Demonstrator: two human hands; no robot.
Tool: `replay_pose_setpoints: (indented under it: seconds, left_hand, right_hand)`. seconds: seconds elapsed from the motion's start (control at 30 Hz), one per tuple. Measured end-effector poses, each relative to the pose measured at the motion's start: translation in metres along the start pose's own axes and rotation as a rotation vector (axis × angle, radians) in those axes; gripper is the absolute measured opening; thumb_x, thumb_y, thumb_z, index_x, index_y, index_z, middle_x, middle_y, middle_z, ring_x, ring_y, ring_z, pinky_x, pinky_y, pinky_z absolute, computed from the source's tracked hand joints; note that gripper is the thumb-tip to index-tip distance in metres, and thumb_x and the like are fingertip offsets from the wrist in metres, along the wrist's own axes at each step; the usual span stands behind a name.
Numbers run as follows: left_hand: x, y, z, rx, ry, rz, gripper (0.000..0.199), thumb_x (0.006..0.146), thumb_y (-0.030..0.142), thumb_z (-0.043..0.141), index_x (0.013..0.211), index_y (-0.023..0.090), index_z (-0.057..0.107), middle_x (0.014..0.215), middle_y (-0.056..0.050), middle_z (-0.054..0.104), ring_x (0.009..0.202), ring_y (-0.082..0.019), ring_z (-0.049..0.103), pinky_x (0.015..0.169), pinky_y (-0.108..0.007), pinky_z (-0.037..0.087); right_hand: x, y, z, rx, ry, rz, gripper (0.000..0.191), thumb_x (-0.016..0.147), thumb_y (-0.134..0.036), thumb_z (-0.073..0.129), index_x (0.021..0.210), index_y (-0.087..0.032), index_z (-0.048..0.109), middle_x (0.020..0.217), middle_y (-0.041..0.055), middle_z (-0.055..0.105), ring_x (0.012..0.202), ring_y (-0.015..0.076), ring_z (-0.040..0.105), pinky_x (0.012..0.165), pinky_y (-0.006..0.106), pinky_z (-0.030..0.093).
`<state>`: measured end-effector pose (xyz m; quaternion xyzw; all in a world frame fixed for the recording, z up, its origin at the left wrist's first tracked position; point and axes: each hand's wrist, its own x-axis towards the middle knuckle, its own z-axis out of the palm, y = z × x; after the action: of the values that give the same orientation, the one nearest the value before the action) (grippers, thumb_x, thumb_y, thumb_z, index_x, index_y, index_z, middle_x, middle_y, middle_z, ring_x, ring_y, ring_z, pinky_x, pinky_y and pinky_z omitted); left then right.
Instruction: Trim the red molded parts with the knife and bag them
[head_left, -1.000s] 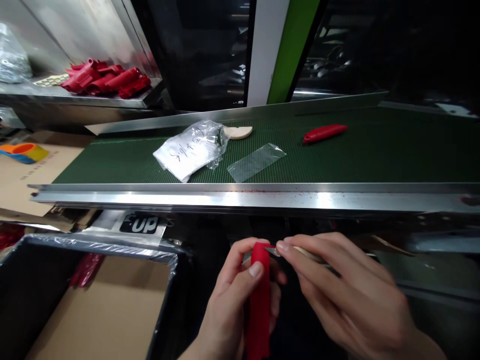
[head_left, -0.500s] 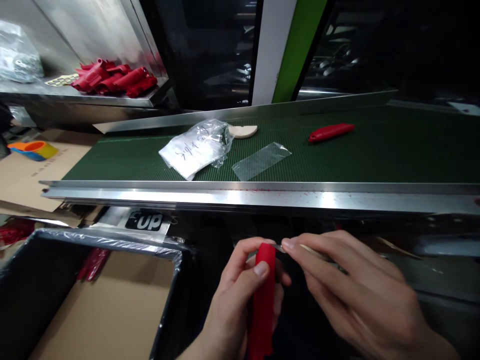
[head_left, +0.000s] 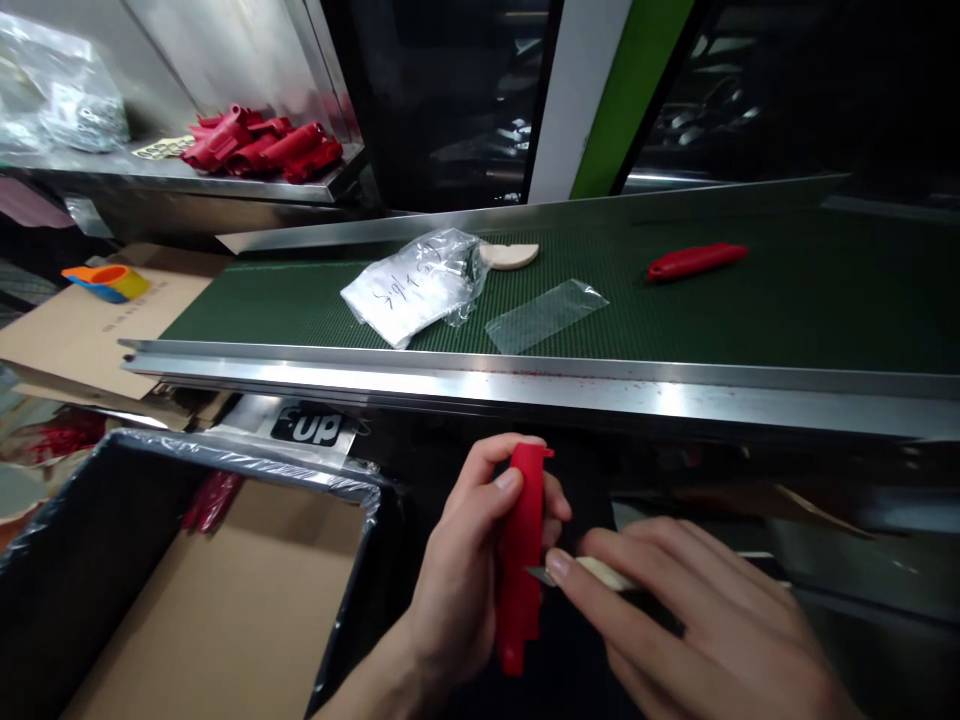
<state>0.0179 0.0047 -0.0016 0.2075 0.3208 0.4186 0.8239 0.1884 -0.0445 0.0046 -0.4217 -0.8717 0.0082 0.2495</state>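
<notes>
My left hand (head_left: 457, 550) is closed round a long red plastic part (head_left: 525, 530), held nearly upright in front of the conveyor. A small tab sticks out at the part's top right. In my right hand (head_left: 697, 610) is a small craft knife (head_left: 600, 573) with a pale handle, pinched between thumb and fingers. Its pointed blade lies at the right side of the red part, about midway down; I cannot tell whether it touches. Another red part (head_left: 697, 261) lies on the green belt at the right.
On the green conveyor belt (head_left: 300, 300) lie a marked plastic bag (head_left: 412, 290), a clear sleeve (head_left: 547, 316) and a pale half-round piece (head_left: 510, 256). Red parts (head_left: 259, 145) are heaped on a metal shelf. A black-lined bin (head_left: 367, 495) with cardboard stands at lower left.
The knife has moved from the top of the red part down to its middle. My left hand has raised the part slightly. The whole view has shifted, moving the background rightward.
</notes>
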Motion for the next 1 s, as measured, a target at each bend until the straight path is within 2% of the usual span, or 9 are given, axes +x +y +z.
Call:
replay_pose_setpoints:
  seconds: [0.07, 0.27, 0.4, 0.53, 0.6, 0.73, 0.87, 1.0]
  left_hand:
    - [0.002, 0.003, 0.000, -0.013, 0.008, 0.016, 0.018, 0.094, 0.029, 0.047, 0.109, 0.022, 0.055, 0.082, -0.004, 0.059, 0.063, -0.009, 0.049, 0.053, -0.015, 0.040]
    - [0.007, 0.009, -0.002, -0.029, 0.020, 0.002, 0.017, 0.097, 0.032, 0.045, 0.111, 0.026, 0.050, 0.085, -0.002, 0.055, 0.061, -0.010, 0.044, 0.045, -0.015, 0.036]
    - [0.008, 0.013, -0.001, -0.052, 0.030, 0.017, 0.015, 0.098, 0.031, 0.043, 0.112, 0.027, 0.048, 0.087, -0.002, 0.054, 0.063, -0.009, 0.044, 0.046, -0.015, 0.035]
    - [0.006, 0.012, -0.001, -0.052, 0.050, 0.020, 0.016, 0.098, 0.032, 0.044, 0.112, 0.025, 0.049, 0.090, -0.002, 0.055, 0.064, -0.009, 0.046, 0.049, -0.016, 0.038]
    - [0.003, 0.010, -0.002, -0.044, 0.047, 0.027, 0.018, 0.097, 0.033, 0.048, 0.112, 0.024, 0.050, 0.091, -0.002, 0.055, 0.064, -0.009, 0.046, 0.048, -0.015, 0.038]
    - [-0.005, 0.003, -0.007, 0.057, 0.029, 0.024, 0.024, 0.088, 0.026, 0.064, 0.109, 0.024, 0.053, 0.087, 0.001, 0.053, 0.059, -0.006, 0.045, 0.044, -0.013, 0.036]
    - [-0.012, -0.002, -0.008, 0.168, 0.014, 0.008, 0.023, 0.088, 0.028, 0.066, 0.106, 0.024, 0.053, 0.081, 0.003, 0.053, 0.051, -0.002, 0.043, 0.045, -0.013, 0.036]
    - [-0.016, -0.002, -0.006, 0.258, 0.063, -0.005, 0.028, 0.085, 0.032, 0.072, 0.103, 0.023, 0.053, 0.077, 0.004, 0.052, 0.052, -0.002, 0.043, 0.047, -0.013, 0.036]
  right_hand:
    - [-0.002, -0.002, 0.002, -0.006, -0.008, -0.024, 0.041, 0.083, -0.004, 0.054, 0.118, -0.021, 0.067, 0.102, 0.0070, 0.071, 0.083, 0.0198, 0.063, 0.069, 0.034, 0.052]
    - [-0.006, -0.004, 0.002, -0.027, -0.019, -0.068, 0.037, 0.083, -0.006, 0.052, 0.111, -0.024, 0.069, 0.098, 0.0020, 0.072, 0.079, 0.0167, 0.064, 0.069, 0.031, 0.051]
    - [-0.002, -0.004, -0.002, 0.066, 0.037, -0.009, 0.042, 0.084, -0.001, 0.044, 0.113, -0.023, 0.066, 0.101, 0.0031, 0.071, 0.090, 0.0176, 0.062, 0.072, 0.031, 0.050]
    - [0.003, 0.004, -0.005, 0.161, 0.064, 0.072, 0.045, 0.083, 0.003, 0.048, 0.120, -0.018, 0.064, 0.108, 0.0081, 0.065, 0.101, 0.0184, 0.059, 0.081, 0.032, 0.049]
    - [0.005, 0.010, -0.006, 0.178, 0.087, 0.123, 0.045, 0.083, 0.004, 0.052, 0.122, -0.016, 0.063, 0.110, 0.0095, 0.064, 0.101, 0.0183, 0.059, 0.083, 0.032, 0.049]
    - [0.011, 0.019, -0.003, 0.121, 0.131, 0.107, 0.046, 0.084, 0.002, 0.055, 0.126, -0.015, 0.062, 0.110, 0.0107, 0.064, 0.102, 0.0195, 0.059, 0.082, 0.033, 0.049]
    - [0.016, 0.019, 0.002, 0.075, 0.150, 0.084, 0.046, 0.085, -0.001, 0.057, 0.128, -0.015, 0.061, 0.113, 0.0127, 0.064, 0.100, 0.0231, 0.059, 0.079, 0.038, 0.049]
    - [0.019, 0.015, 0.004, 0.080, 0.163, 0.073, 0.045, 0.085, 0.000, 0.057, 0.127, -0.014, 0.062, 0.111, 0.0135, 0.065, 0.098, 0.0238, 0.058, 0.077, 0.039, 0.049]
